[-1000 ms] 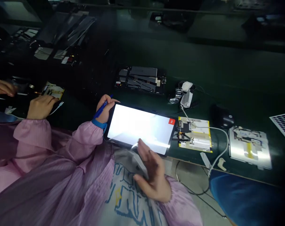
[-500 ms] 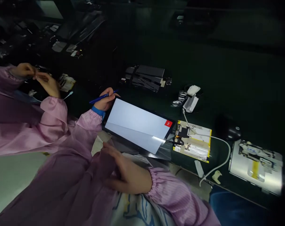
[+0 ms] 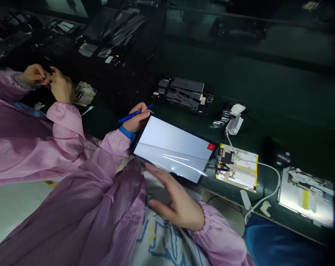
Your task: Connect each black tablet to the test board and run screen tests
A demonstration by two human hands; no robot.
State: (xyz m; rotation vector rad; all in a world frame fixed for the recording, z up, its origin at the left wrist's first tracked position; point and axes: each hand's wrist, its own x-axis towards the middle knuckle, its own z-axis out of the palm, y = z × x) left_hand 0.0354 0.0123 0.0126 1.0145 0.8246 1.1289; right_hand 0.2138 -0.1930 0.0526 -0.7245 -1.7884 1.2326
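Note:
A tablet (image 3: 173, 147) with a lit white screen and a small red mark in one corner lies tilted at the near edge of the dark green bench (image 3: 280, 92). My left hand (image 3: 135, 121) is closed on a blue pen (image 3: 134, 114) and rests at the tablet's left end. My right hand (image 3: 175, 203) is open, fingers stretched out, with the fingertips at the tablet's near edge. Both arms are in pink sleeves. A circuit board with yellow tape (image 3: 238, 168) sits just right of the tablet, joined to it by short wires.
A white cable (image 3: 264, 166) runs from a white adapter (image 3: 233, 118) over the board. A black mouse (image 3: 278, 157) and a silver back plate (image 3: 306, 190) lie to the right. A dark opened unit (image 3: 184, 92) sits behind. A co-worker's hands (image 3: 60, 87) work at far left.
My right hand went from over the screen down to my lap, then back up to the tablet's near edge. The left hand kept the pen. The co-worker's hands came together.

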